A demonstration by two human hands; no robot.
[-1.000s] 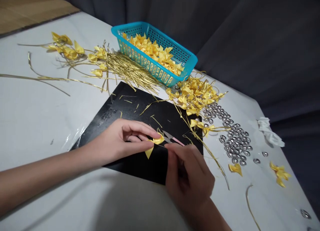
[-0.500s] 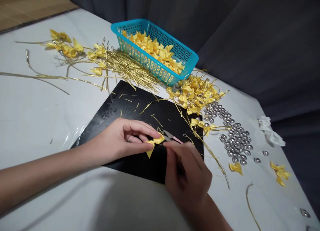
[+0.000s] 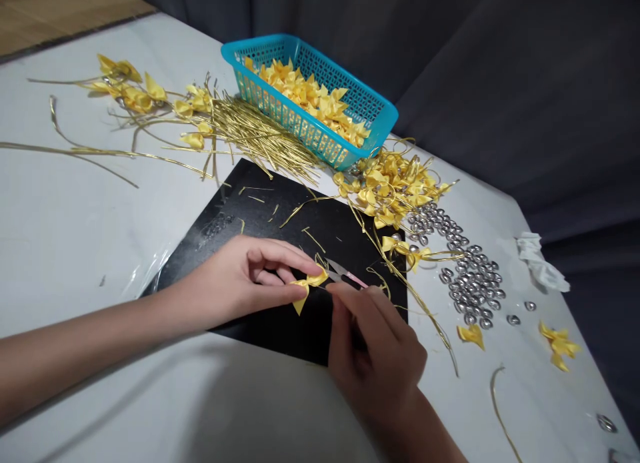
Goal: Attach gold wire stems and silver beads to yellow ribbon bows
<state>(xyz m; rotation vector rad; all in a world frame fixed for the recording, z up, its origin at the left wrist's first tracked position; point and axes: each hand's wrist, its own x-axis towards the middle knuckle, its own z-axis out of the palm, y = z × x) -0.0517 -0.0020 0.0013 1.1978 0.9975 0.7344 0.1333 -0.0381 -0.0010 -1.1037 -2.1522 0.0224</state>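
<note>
Over a black mat point(image 3: 280, 329), my left hand point(image 3: 250, 276) pinches a yellow ribbon bow point(image 3: 301, 292) between thumb and fingers. Just right of the bow, my right hand point(image 3: 375, 343) has its thumb and index finger pressed together on a thin strand that reaches toward the bow's middle; the strand is too fine to identify. Behind the fingertips, small scissors point(image 3: 353, 277) with a pink handle lie on the mat. Bits of gold cord point(image 3: 313, 238) are scattered around them.
A teal basket point(image 3: 385, 126) of yellow bows stands at the back. Before it lies a bundle of gold cords point(image 3: 260, 133), with corded bows point(image 3: 395, 183) to its right. Silver beads point(image 3: 475, 283) and a crumpled white tissue point(image 3: 543, 263) are on the right; more corded bows point(image 3: 135, 99) lie left.
My right hand has shifted very slightly, its knuckles a little to the right. My left hand still pinches the bow in nearly the same place.
</note>
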